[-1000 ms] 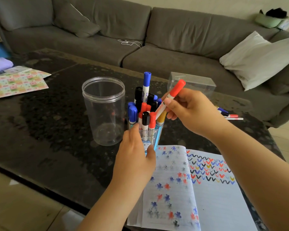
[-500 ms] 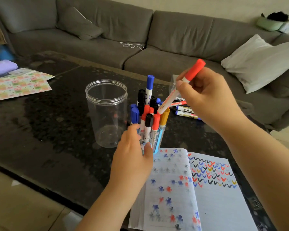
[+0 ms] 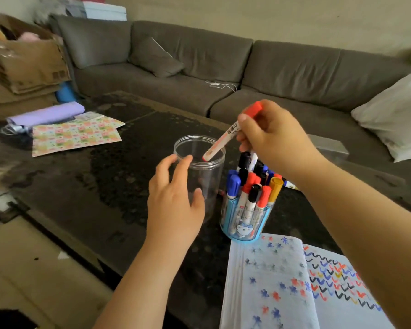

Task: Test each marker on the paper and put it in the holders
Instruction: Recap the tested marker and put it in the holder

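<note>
Pinching a red-capped marker [image 3: 233, 131] in the right hand [image 3: 274, 142], tilted, lower end dipping into the mouth of the clear jar [image 3: 209, 176]. Left hand [image 3: 175, 205] released, fingers spread against the jar's near wall. Just right: blue holder [image 3: 243, 222] crammed with markers, touching the notebook [image 3: 282, 288] on the dark worktop [image 3: 86, 186].

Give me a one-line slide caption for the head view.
Right hand lowers a red-capped marker into the clear jar while the left hand reaches for its side, beside the full blue holder.

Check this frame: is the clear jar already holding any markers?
No, the clear jar holds none; only the red marker's lower end dips past its rim.
</note>
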Tool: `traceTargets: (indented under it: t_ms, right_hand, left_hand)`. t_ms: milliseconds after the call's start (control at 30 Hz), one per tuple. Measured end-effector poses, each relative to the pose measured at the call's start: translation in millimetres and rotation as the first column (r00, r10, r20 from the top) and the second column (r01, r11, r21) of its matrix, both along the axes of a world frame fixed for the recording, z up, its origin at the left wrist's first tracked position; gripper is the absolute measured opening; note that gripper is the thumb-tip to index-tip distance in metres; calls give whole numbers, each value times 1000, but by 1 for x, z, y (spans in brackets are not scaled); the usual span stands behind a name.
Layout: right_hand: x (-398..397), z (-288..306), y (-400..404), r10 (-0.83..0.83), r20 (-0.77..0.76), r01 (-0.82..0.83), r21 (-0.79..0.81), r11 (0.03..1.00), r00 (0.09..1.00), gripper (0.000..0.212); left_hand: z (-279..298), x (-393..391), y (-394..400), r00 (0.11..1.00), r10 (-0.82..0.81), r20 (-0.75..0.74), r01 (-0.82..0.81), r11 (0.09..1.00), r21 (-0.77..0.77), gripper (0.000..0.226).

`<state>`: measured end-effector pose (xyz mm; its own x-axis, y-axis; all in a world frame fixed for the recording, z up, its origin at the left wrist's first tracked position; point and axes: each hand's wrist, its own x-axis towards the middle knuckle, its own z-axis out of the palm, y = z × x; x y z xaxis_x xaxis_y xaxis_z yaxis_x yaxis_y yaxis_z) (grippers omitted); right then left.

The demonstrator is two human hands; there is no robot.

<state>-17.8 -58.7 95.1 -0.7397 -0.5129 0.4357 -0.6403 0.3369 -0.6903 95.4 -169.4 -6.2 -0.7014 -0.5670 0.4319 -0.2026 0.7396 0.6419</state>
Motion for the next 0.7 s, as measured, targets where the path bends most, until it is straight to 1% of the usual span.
traceTargets:
  t_ms: [67,133,167,233,300,400,467,533,633,700]
  right_hand:
    - [-4,-4,-15,-11,-116,31,171,985,993,10]
    - [-4,-7,-28,26,-183,43,364,931,983,17]
    - [-2,-9,-33,55,-191,40,459,888,980,23]
    - [2,-13,-41,102,-158,15,608,794,982,31]
    - [5,-17,-45,103,-121,8,684,729,987,36]
    - [4,-19,-45,93,-165,54,714,698,982,39]
    - [3,-20,-43,84,-154,49,700,713,985,39]
    - [2,-21,-39,85,-130,23,663,748,988,36]
    - [6,-23,-25,108,-136,-13,561,827,985,25]
    - [11,-23,-8,113,-172,-16,484,875,979,20]
  left_hand:
    - [-1,0,-1,999,-38,5,38,999,15,64]
    - [-2,2,-3,998,-61,-4,61,997,38,64]
    - [-3,3,-5,998,-67,-8,67,996,51,64]
    - [-4,5,-7,997,-74,-14,74,995,72,65]
    - [-4,6,-7,997,-73,-21,75,993,93,65]
    - [-3,5,-2,998,-37,-47,43,987,158,63]
    - [-3,3,2,996,10,-83,5,983,184,52]
    - [-4,2,5,996,23,-83,-7,982,189,35]
    - [-3,0,10,999,-19,-50,29,980,195,8]
    - [-3,0,15,997,-67,-47,74,982,175,2]
